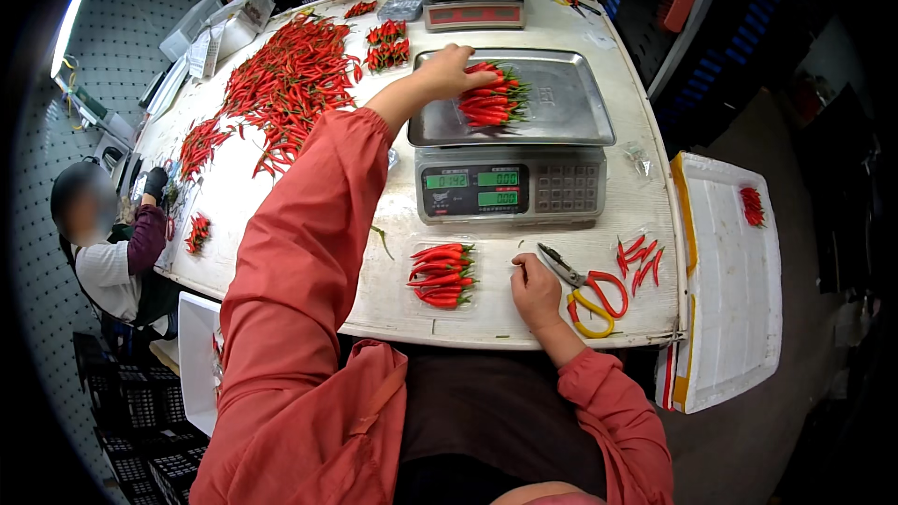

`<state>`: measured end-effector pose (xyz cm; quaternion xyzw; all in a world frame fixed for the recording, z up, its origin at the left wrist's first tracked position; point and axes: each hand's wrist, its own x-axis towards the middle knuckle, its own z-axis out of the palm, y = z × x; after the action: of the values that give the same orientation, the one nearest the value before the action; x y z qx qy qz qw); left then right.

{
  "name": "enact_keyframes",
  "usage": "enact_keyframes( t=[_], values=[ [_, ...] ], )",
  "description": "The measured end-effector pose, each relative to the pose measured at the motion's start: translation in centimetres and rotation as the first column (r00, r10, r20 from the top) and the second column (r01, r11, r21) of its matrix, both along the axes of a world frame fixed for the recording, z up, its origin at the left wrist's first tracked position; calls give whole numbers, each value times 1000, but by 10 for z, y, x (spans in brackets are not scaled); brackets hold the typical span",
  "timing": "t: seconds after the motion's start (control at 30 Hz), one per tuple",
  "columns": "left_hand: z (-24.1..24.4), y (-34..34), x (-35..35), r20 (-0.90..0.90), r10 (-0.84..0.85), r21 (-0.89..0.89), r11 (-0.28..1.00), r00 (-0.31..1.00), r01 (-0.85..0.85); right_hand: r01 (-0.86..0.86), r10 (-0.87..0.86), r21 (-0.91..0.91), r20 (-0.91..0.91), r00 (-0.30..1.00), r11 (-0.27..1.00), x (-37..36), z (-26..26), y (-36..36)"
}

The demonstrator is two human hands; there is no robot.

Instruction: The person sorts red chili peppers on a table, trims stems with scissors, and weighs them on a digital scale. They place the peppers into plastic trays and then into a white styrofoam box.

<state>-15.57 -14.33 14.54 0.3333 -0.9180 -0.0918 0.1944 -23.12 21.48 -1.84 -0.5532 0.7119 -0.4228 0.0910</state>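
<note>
My left hand reaches over the steel pan of a digital scale. Its thumb lies against a row of red chili peppers with green stems; whether it grips them is unclear. A clear tray edge seems to show around these peppers. My right hand rests on the table with curled fingers and nothing visible in it. Just right of it lie scissors with red and yellow handles. Left of it, a clear plastic tray holds a neat row of red chilies.
A large heap of loose chilies covers the table's far left. Behind my scale stands a second scale. Several loose chilies lie right of the scissors. A white foam box adjoins the right edge. Two people work across and left.
</note>
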Motion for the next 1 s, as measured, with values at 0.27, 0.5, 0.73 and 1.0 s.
enact_keyframes(
  t=[0.27, 0.5, 0.73, 1.0],
  values=[
    [-10, -5, -32, 162, -26, 93, 996, 986, 11, 5, -5, 11, 22, 1000, 1000, -1, 2, 1],
    [-12, -3, -28, 104, -78, 33, 997, 991, 75, 6, -6, 15, 12, 1000, 1000, -1, 2, 0],
    [-25, 1, -25, -41, -153, -148, 978, 987, 145, 4, -4, -16, 0, 1000, 1000, 0, 1, -1],
    [-18, 7, -27, 33, -212, -220, 952, 977, 214, 0, 0, -3, -21, 1000, 1000, -1, 1, 0]
  ],
)
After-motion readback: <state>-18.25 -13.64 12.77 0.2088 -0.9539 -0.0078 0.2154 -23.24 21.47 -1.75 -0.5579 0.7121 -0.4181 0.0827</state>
